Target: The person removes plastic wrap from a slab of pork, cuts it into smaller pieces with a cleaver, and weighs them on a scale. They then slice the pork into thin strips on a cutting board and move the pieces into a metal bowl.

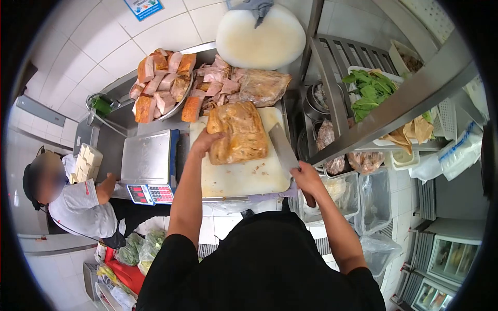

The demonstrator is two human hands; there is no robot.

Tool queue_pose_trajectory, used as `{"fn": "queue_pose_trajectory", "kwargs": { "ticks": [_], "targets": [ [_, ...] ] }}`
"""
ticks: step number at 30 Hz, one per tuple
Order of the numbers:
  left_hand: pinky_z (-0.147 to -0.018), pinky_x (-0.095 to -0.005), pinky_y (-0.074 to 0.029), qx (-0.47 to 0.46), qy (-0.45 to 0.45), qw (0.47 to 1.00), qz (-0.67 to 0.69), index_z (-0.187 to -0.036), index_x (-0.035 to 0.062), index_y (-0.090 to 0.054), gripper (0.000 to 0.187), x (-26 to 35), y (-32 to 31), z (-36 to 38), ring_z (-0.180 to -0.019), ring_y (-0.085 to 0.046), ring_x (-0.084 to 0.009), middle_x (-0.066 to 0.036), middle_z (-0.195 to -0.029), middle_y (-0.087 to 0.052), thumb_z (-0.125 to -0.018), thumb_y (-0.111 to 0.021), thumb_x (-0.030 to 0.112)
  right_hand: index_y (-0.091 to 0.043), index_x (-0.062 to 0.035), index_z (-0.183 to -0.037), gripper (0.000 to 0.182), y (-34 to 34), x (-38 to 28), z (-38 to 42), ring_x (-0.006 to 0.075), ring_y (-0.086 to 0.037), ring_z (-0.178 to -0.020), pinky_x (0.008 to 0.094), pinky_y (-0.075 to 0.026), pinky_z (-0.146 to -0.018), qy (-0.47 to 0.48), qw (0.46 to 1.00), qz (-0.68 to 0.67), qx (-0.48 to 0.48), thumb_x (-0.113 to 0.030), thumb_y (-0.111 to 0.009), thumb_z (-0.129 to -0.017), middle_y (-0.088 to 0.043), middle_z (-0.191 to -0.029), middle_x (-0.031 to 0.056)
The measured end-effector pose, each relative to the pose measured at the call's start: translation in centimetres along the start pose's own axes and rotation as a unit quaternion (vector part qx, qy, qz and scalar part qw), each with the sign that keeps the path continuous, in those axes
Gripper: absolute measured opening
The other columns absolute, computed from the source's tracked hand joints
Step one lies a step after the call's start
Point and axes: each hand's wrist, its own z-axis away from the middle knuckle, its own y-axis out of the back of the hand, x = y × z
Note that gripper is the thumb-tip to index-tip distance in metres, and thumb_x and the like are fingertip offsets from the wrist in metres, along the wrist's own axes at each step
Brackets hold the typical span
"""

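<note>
A large browned slab of cooked meat (241,136) lies on the white cutting board (223,181) in front of me. My left hand (206,142) grips its left edge, thumb on top and the other fingers partly hidden. In my right hand (306,179) is the handle of a cleaver (281,147). The blade points up and away, just right of the slab and apart from it, over the board's right side. Small meat scraps are scattered on the board near the slab.
Behind the board lie cut meat pieces (215,80) and a wrapped slab (264,85). A bowl of meat chunks (161,85) stands back left, a scale (148,158) left. A co-worker (78,202) stands far left. A metal rack (363,137) with leafy greens (371,90) rises at right.
</note>
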Motion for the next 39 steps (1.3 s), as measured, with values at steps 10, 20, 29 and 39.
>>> {"fn": "queue_pose_trajectory", "kwargs": {
  "ticks": [10, 20, 29, 39],
  "targets": [
    [-0.092, -0.0384, -0.055, 0.073, -0.060, 0.993, -0.069, -0.138, -0.0010, -0.052, 0.073, 5.4, -0.9, 0.9, -0.107, -0.069, -0.0294, -0.017, -0.121, -0.069, -0.077, -0.087, 0.021, -0.062, 0.0068, -0.097, 0.029, -1.6, -6.1, -1.5, 0.0216, -0.066, -0.052, 0.0377, -0.052, -0.054, -0.051, 0.987, -0.088, -0.128, -0.021, -0.059, -0.092, -0.064, -0.068, 0.0138],
    [-0.091, -0.0487, -0.052, 0.126, -0.184, 0.774, -0.592, -0.152, 0.0139, -0.040, 0.083, 10.6, -19.3, 11.2, -0.115, -0.059, -0.0360, -0.018, -0.136, -0.053, -0.077, -0.074, 0.021, -0.059, -0.0044, -0.101, 0.016, 4.6, -2.0, 0.2, 0.0126, -0.052, -0.043, 0.0279, -0.039, -0.040, -0.148, 0.945, -0.291, -0.033, -0.020, -0.062, -0.098, -0.054, -0.063, 0.0012],
    [-0.113, -0.0550, -0.034, 0.096, -0.330, 0.670, -0.658, -0.148, 0.0172, -0.050, 0.071, -3.6, -15.3, 15.6, -0.136, -0.046, -0.0379, -0.013, -0.155, -0.045, -0.080, -0.069, 0.009, -0.058, -0.0060, -0.096, 0.011, 6.7, 0.9, 4.2, 0.0123, -0.052, -0.043, 0.0270, -0.044, -0.042, -0.198, 0.922, -0.318, -0.099, -0.016, -0.061, -0.099, -0.055, -0.062, 0.0004],
    [-0.102, -0.0450, -0.052, 0.094, -0.199, 0.834, -0.506, -0.134, 0.0181, -0.064, 0.056, -1.3, -0.3, 4.1, -0.117, -0.063, -0.0388, -0.018, -0.149, -0.045, -0.080, -0.080, 0.023, -0.059, -0.0058, -0.096, 0.011, 6.8, -0.2, 4.7, 0.0111, -0.053, -0.045, 0.0261, -0.043, -0.043, -0.164, 0.938, -0.299, -0.059, -0.016, -0.062, -0.098, -0.055, -0.064, 0.0000]
  ]
}}
